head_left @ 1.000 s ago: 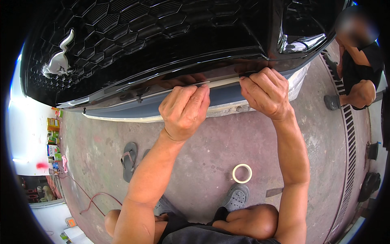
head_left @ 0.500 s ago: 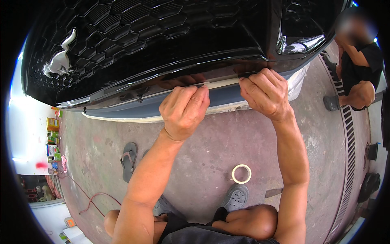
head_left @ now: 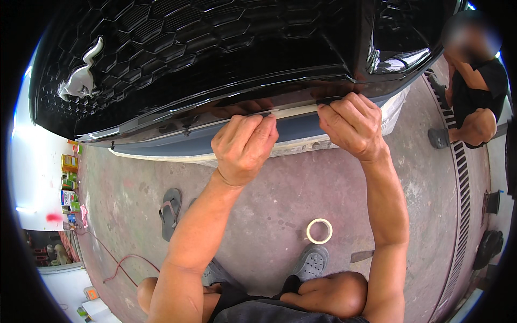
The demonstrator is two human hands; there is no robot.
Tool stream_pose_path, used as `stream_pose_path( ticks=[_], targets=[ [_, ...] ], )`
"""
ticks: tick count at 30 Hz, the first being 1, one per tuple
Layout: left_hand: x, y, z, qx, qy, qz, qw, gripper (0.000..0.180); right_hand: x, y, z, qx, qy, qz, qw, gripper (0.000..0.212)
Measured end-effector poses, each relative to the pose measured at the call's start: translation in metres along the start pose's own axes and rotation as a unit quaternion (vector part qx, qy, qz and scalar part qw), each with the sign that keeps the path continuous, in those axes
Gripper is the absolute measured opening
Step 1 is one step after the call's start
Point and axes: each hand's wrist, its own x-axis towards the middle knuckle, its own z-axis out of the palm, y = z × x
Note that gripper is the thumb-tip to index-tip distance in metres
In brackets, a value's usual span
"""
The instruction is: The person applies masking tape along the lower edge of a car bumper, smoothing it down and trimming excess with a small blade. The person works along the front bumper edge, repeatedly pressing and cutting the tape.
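Note:
A pale strip of masking tape point(head_left: 296, 111) runs along the lower edge of a glossy black car front point(head_left: 226, 81). My left hand point(head_left: 245, 142) is closed, its thumb and fingers pinching the strip at its left part. At the other end, my right hand point(head_left: 353, 125) is closed on the tape too, knuckles up against the black edge. Between the hands the strip looks straight. Below it lies a dark blue-grey bumper section point(head_left: 296, 127), bordered underneath by pale masking point(head_left: 199, 158). My fingertips are partly hidden behind the knuckles.
A roll of masking tape point(head_left: 307, 231) lies on the concrete floor by my grey shoe point(head_left: 312, 262). A flip-flop point(head_left: 170, 214) is to the left, near a red hose point(head_left: 121, 264). Several cans point(head_left: 69, 180) line the left wall. Another person point(head_left: 476, 86) sits at the right beside a floor grate point(head_left: 463, 177).
Both hands keep their grip on the tape in nearly the same place. The view has shifted very slightly.

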Motion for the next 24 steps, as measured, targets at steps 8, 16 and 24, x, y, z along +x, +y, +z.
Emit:
stream_pose_path(
  ticks=[8,16,24],
  targets=[
    [0.0003,0.0011,0.0015,0.001,0.004,0.003,1.000,0.026,-0.0006,0.0027,-0.0045,0.002,-0.017,-0.009,1.000,0.026],
    [-0.0023,-0.0028,0.0058,0.012,0.026,0.012,1.000,0.032,0.0002,0.0032,-0.0031,0.004,-0.013,-0.008,1.000,0.028],
    [-0.0020,-0.0008,0.0030,0.005,0.015,-0.010,1.000,0.026,0.0032,0.0013,-0.0003,-0.006,-0.003,0.005,1.000,0.024]
  ],
)
